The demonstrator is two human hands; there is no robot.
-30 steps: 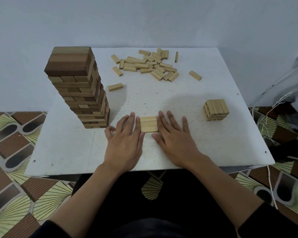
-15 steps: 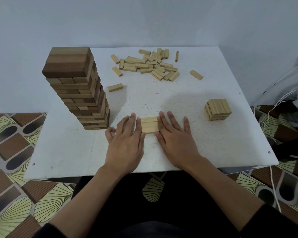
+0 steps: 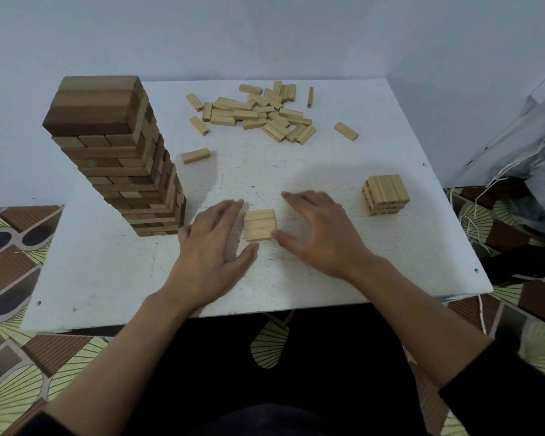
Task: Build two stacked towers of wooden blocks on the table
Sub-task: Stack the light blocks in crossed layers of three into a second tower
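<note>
A flat row of three pale wooden blocks (image 3: 260,224) lies near the front middle of the white table (image 3: 107,272). My left hand (image 3: 213,250) lies flat beside its left side, fingers straight. On the other side, my right hand (image 3: 320,229) has its thumb touching the row's right edge, its fingers spread and lifted. A tall tower of darker brown blocks (image 3: 117,158) stands at the left. A short pale stack (image 3: 385,194) sits at the right. Several loose pale blocks (image 3: 258,113) lie scattered at the back.
One single block (image 3: 195,155) lies apart near the tall tower, another (image 3: 346,131) right of the pile. The wall runs close behind the table. White cords and a grey bag (image 3: 535,146) hang past the right edge. Patterned floor surrounds the table.
Both hands have drawn slightly apart from the row of three blocks. The right hand's fingers have lifted and swung rightward. The towers and loose pile stay put.
</note>
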